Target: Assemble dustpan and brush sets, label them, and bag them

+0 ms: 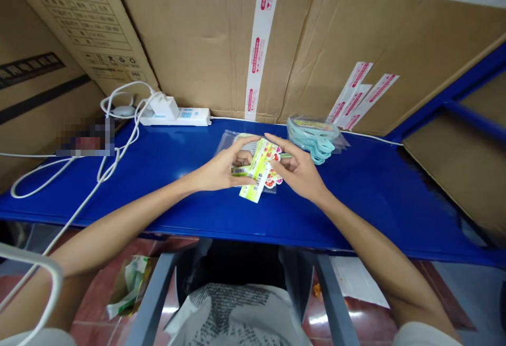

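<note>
A yellow-green and white printed card (252, 192) with flower-like shapes on its right side is held up between both hands over the table. My left hand (223, 171) grips its left side, fingers bent behind it and thumb in front. Closed on the scalloped, flowered edge is my right hand (303, 174), its fingertips partly hidden by the card. Whether this is one folded card or several pieces cannot be made out. Beneath the hands lies a clear plastic bag (226, 141), mostly covered. Turquoise pieces (315, 143) in clear packaging lie beyond my right hand.
The blue table (185, 209) backs onto a taped cardboard wall (205, 45). A white power strip (193, 117) with a plugged-in adapter (165, 107) stands at the back left. Loose white cables (114, 164) cross the left side. A blue frame bar (454, 93) borders the right.
</note>
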The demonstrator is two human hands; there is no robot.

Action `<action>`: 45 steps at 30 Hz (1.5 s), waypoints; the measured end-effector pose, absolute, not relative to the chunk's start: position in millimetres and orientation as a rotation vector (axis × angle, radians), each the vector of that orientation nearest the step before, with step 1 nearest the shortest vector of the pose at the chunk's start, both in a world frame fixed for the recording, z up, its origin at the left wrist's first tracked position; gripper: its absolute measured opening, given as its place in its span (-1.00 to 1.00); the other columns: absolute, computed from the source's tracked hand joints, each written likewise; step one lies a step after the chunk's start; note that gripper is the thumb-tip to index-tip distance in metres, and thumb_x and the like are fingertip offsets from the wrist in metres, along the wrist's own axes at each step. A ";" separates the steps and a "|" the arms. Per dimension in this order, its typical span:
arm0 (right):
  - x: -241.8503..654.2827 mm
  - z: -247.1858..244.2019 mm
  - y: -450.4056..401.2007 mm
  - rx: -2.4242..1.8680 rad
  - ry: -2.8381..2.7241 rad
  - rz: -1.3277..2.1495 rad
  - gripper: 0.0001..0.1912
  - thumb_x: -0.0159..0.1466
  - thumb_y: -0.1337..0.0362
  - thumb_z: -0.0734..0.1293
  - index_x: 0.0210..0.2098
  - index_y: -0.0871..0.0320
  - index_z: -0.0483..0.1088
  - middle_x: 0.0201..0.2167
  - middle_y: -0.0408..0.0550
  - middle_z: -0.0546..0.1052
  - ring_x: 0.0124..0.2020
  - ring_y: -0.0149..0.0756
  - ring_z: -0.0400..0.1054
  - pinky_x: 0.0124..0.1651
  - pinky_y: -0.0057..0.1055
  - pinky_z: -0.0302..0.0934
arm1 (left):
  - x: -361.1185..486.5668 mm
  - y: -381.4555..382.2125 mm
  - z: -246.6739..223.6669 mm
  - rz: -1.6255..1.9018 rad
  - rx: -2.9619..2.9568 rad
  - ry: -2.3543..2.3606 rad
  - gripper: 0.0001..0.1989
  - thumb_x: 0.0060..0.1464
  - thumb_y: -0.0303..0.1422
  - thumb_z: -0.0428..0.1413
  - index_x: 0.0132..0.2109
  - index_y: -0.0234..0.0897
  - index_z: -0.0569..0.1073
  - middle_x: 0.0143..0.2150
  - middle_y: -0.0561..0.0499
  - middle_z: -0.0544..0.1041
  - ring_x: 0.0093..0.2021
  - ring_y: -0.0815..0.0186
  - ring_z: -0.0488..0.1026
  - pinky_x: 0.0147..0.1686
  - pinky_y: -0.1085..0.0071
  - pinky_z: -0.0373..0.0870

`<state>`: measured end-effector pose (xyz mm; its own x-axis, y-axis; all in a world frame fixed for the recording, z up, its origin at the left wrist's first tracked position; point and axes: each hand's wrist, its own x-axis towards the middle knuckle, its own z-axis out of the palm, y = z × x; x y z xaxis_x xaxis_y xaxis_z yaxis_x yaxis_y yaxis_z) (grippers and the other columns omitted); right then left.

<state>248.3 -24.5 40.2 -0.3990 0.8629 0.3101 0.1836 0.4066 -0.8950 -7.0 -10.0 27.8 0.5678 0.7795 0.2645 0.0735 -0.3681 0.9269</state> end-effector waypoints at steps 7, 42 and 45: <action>250.8 39.7 -21.4 -0.947 -1.822 0.934 -0.72 0.35 0.17 0.48 0.05 0.00 0.57 -0.08 -0.06 0.63 -0.37 -0.30 0.50 -0.46 -0.36 0.39 | -8.5 -9.1 35.3 0.914 1.733 0.760 -0.35 0.09 -0.36 0.44 0.32 -0.20 0.56 -0.23 -0.04 0.68 -0.23 0.22 0.61 -0.15 0.33 0.55; 255.1 46.0 -19.6 -0.762 -1.780 1.158 0.02 0.27 -0.05 0.61 0.58 -0.26 0.10 0.28 0.01 0.54 0.17 0.04 0.55 0.17 0.05 0.58 | -12.8 -3.6 33.3 1.202 1.869 0.847 -0.69 0.24 -0.24 0.36 0.10 -0.11 0.75 0.04 -0.14 0.70 0.00 0.11 0.63 -0.16 0.29 0.69; 255.8 45.5 -18.3 -0.735 -1.782 1.228 -0.05 0.29 -0.06 0.59 0.54 -0.25 0.16 0.27 -0.04 0.56 0.19 0.01 0.55 0.19 0.03 0.56 | -13.4 -1.8 31.3 1.220 1.929 0.881 -0.69 0.22 -0.25 0.39 0.10 -0.13 0.75 0.00 -0.14 0.72 -0.06 0.16 0.64 -0.20 0.35 0.67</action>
